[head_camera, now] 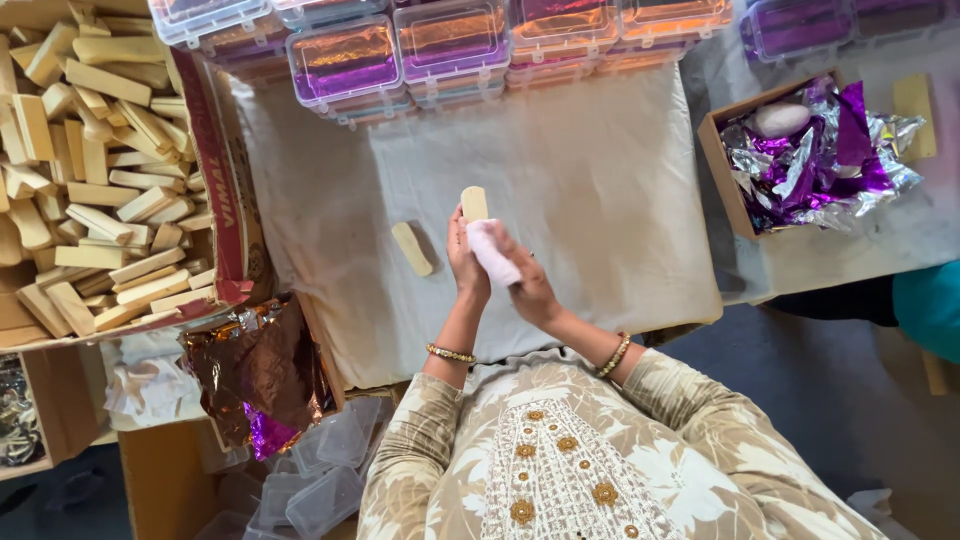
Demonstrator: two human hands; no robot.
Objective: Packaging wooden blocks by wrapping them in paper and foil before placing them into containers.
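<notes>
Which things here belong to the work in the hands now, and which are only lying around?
In the work:
- left hand holding a pale bar
- right hand with a white cloth

Lying around:
- second bar on the cloth-covered table
- carton of bars
- clear lidded boxes
- box of purple and silver foil
- bronze foil sheet

Pale bar and white cloth amid purple and orange

The left hand (466, 262) holds a cream bar (474, 203); the right hand (530, 285) presses a white cloth (491, 252) to it. Above them, clear tubs (345, 62) glow purple and orange; right, purple-silver foil (815, 155); left, tan blocks (95, 170).
</notes>
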